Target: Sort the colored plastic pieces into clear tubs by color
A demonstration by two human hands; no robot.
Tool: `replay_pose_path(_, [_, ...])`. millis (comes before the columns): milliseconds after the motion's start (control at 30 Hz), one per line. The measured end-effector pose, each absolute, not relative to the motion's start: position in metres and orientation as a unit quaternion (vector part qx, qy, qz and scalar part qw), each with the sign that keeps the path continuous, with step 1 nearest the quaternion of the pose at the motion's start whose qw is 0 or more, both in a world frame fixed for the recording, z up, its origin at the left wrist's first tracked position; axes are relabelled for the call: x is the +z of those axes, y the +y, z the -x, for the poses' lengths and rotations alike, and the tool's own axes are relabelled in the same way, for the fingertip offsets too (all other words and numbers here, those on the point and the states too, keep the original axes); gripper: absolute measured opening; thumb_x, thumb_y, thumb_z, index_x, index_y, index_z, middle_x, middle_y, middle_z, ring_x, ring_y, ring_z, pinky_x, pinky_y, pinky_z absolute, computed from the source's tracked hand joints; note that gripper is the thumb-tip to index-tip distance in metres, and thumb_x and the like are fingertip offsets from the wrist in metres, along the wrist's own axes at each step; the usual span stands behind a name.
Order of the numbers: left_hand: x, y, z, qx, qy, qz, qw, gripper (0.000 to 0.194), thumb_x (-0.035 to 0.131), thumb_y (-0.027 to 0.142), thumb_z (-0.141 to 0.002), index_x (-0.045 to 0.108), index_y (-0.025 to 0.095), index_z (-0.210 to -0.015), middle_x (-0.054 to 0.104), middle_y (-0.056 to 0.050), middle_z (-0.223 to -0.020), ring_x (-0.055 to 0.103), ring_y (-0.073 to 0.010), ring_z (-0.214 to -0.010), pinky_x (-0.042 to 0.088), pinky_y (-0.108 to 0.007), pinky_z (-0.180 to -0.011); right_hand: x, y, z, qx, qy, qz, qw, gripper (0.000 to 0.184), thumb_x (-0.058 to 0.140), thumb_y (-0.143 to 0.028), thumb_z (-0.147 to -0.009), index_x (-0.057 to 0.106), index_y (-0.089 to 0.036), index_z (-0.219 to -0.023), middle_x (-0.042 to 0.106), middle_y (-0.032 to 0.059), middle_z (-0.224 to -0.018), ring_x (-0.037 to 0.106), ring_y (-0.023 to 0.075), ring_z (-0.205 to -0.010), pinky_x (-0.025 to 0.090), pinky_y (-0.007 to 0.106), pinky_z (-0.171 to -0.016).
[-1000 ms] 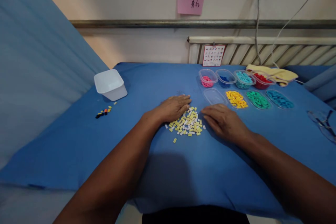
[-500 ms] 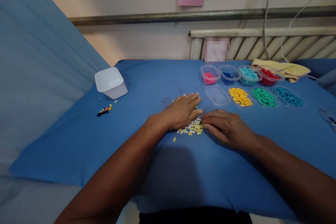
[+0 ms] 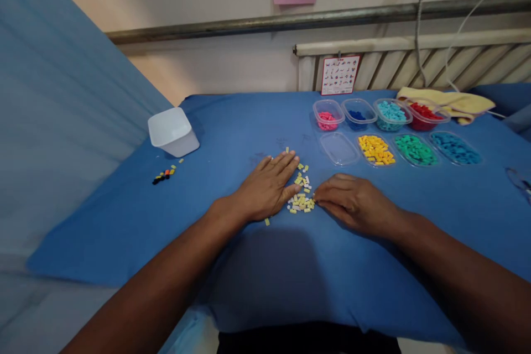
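Small pale yellow and white building bricks (image 3: 302,202) lie in a loose pile on the blue cloth. My left hand (image 3: 269,185) rests flat over the left part of the pile, fingers stretched out and thumb apart, hiding bricks beneath it. At the pile's right edge is my right hand (image 3: 352,200), its fingers bent and held together with the tips down at the bricks. Whatever lies between those fingertips is hidden. One stray yellow brick (image 3: 267,222) sits just below my left palm.
A tilted white tub (image 3: 173,131) stands at the left, with several black, orange and yellow bricks (image 3: 164,176) in front. Clear boxes of pink (image 3: 327,120), dark blue, light blue, red, yellow (image 3: 376,150), green and teal bricks stand right, beside a clear lid-like tray (image 3: 338,149). Behind is a yellow cloth (image 3: 452,102).
My left hand has slid left and a little toward me, uncovering more bricks. My right hand has shifted slightly left, staying by the pile. The view has turned a little.
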State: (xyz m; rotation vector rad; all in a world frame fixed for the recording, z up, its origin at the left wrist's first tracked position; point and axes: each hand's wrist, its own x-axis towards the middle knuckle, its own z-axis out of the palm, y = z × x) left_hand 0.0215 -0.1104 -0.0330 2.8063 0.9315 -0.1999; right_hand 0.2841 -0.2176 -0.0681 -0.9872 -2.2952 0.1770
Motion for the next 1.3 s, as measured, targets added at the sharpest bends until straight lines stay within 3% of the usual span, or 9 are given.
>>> replay_pose_path(133, [-0.031,-0.107,-0.015,-0.05,0.354,-0.928,0.1,0.087,0.014,0.069,-0.116,0.014,0.013,-0.183,0.006,-0.013,-0.189,0.007,-0.0301,-0.177,0.01,-0.056,-0.143,-0.072,-0.216,-0.285,0.073,-0.857,0.392,0.326,0.016,0.064,-0.021,-0.112,0.078,-0.022,-0.12,0.085,0.0078,-0.111,0.078,0.0243,-0.099,0.064,0.041,-0.091])
replay_pose_path(400, [-0.038,-0.093,-0.034,-0.065,0.35,-0.928,0.108,0.091,0.018,0.073,-0.114,0.022,0.013,-0.182,0.012,-0.016,-0.188,0.011,-0.0361,-0.177,0.014,-0.061,-0.141,-0.077,-0.214,-0.286,0.143,-0.797,0.469,0.352,0.026,0.066,-0.022,-0.108,0.078,-0.024,-0.131,0.085,0.0088,-0.113,0.08,0.0243,-0.099,0.067,0.041,-0.091])
replay_pose_path(600, [-0.038,-0.081,-0.043,-0.074,0.364,-0.922,0.106,0.089,0.02,0.071,-0.114,0.021,0.013,-0.182,0.01,-0.016,-0.189,0.011,-0.0364,-0.177,0.014,-0.062,-0.141,-0.083,-0.212,-0.287,0.169,-0.766,0.498,0.371,0.028,0.071,-0.028,-0.104,0.077,-0.024,-0.132,0.081,0.0065,-0.103,0.077,0.0221,-0.089,0.065,0.037,-0.083])
replay_pose_path(767, [-0.029,-0.077,-0.026,-0.005,0.363,-0.912,0.19,0.09,0.014,0.075,-0.114,0.02,0.018,-0.183,0.007,-0.013,-0.189,0.01,-0.0326,-0.177,0.014,-0.063,-0.141,-0.088,-0.204,-0.284,0.2,-0.743,0.513,0.379,0.029,0.074,-0.033,-0.102,0.079,-0.022,-0.129,0.078,0.005,-0.097,0.074,0.0205,-0.084,0.062,0.036,-0.079])
replay_pose_path(933, [-0.03,-0.056,0.004,0.208,0.384,-0.879,0.192,0.09,0.016,0.072,-0.116,0.048,0.008,-0.17,0.039,-0.018,-0.18,0.03,-0.0269,-0.173,0.021,-0.046,-0.143,-0.078,-0.187,-0.282,0.237,-0.749,0.522,0.333,0.028,0.077,-0.035,-0.097,0.082,-0.022,-0.122,0.08,0.0043,-0.095,0.074,0.0194,-0.08,0.06,0.033,-0.073])
replay_pose_path(1067, [-0.05,-0.035,0.026,0.308,0.396,-0.844,0.187,0.082,0.025,0.07,-0.117,0.068,0.008,-0.148,0.063,-0.02,-0.161,0.053,-0.029,-0.158,0.036,-0.048,-0.137,-0.063,-0.182,-0.279,0.227,-0.77,0.53,0.273,0.019,0.077,-0.032,-0.096,0.084,-0.024,-0.112,0.081,0.0033,-0.094,0.074,0.0193,-0.079,0.058,0.031,-0.07])
replay_pose_path(1167, [-0.061,-0.026,0.033,0.367,0.396,-0.818,0.198,0.075,0.03,0.069,-0.117,0.074,0.011,-0.135,0.072,-0.018,-0.146,0.067,-0.0274,-0.139,0.049,-0.045,-0.127,-0.056,-0.184,-0.275,0.231,-0.771,0.537,0.251,0.021,0.078,-0.032,-0.096,0.082,-0.024,-0.116,0.081,0.0027,-0.095,0.074,0.0188,-0.079,0.057,0.03,-0.069])
replay_pose_path(1300, [-0.064,-0.022,0.034,0.382,0.377,-0.813,0.227,0.069,0.036,0.07,-0.115,0.076,0.016,-0.125,0.074,-0.016,-0.14,0.069,-0.0268,-0.134,0.052,-0.044,-0.122,-0.052,-0.184,-0.265,0.22,-0.761,0.567,0.224,0.026,0.082,-0.037,-0.095,0.081,-0.024,-0.117,0.082,0.003,-0.095,0.074,0.0197,-0.077,0.055,0.031,-0.066])
